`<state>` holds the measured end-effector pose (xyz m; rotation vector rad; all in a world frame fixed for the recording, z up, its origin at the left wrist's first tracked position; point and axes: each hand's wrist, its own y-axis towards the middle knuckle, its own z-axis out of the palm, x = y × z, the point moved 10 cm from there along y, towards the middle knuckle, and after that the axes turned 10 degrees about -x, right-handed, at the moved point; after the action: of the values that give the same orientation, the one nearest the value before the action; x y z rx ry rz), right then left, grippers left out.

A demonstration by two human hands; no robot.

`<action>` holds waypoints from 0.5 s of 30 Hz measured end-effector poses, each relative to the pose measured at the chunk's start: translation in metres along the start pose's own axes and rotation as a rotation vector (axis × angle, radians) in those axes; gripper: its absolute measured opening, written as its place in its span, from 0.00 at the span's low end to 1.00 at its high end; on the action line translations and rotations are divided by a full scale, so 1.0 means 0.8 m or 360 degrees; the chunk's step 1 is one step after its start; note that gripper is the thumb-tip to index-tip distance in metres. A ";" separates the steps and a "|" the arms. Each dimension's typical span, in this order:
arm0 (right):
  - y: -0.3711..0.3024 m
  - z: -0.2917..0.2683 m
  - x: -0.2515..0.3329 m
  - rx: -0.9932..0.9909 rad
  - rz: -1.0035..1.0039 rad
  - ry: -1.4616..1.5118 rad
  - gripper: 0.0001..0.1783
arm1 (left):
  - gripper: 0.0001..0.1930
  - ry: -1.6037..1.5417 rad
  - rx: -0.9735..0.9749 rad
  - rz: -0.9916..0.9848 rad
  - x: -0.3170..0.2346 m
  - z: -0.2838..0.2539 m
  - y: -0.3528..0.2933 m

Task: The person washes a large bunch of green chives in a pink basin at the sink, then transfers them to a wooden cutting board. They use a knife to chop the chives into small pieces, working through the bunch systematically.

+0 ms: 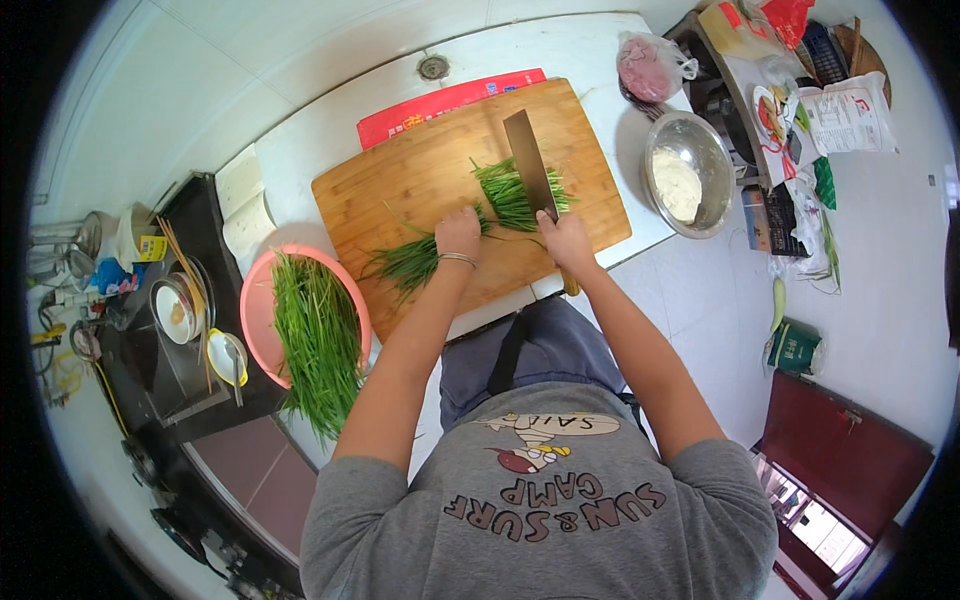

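Observation:
On the wooden cutting board [385, 195], my left hand [459, 232] is closed over a bundle of green chives [405, 265], whose ends stick out to its left. My right hand [566, 243] grips a cleaver [530, 160] by its handle, the broad blade pointing away from me. A pile of cut chives [505, 195] lies under and beside the blade, to the right of my left hand. Whether the edge touches the board cannot be made out. Left of the board, a pink basin [258, 335] holds long uncut chives [315, 330] that hang over its near rim.
A metal bowl [718, 165] with white dough or flour [677, 185] stands right of the board. Behind it sits a plastic bag of pinkish meat [648, 70]. A red flat package [450, 105] lies against the board's far edge. At far left is a black stove [135, 350] with bowls.

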<state>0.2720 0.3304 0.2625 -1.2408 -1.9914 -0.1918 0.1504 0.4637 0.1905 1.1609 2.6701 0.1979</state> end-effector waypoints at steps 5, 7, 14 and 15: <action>-0.019 0.007 -0.025 -0.0055 -0.0117 -0.0164 0.26 | 0.04 -0.0067 -0.0017 -0.0077 0.007 -0.004 -0.008; -0.032 0.019 -0.025 0.0028 -0.0142 -0.0303 0.29 | 0.03 -0.0090 -0.0072 -0.0081 0.007 -0.007 -0.010; -0.061 0.055 -0.033 0.0087 -0.0155 -0.0397 0.28 | 0.14 -0.0163 0.0115 -0.0166 0.010 0.013 -0.015; -0.062 0.062 -0.036 0.0104 -0.0141 -0.0433 0.27 | 0.12 -0.0173 0.0079 -0.0165 0.008 0.011 -0.015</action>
<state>0.2123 0.3091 0.2212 -1.1888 -2.2684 0.0006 0.1400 0.4608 0.1787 1.0130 2.6445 0.0503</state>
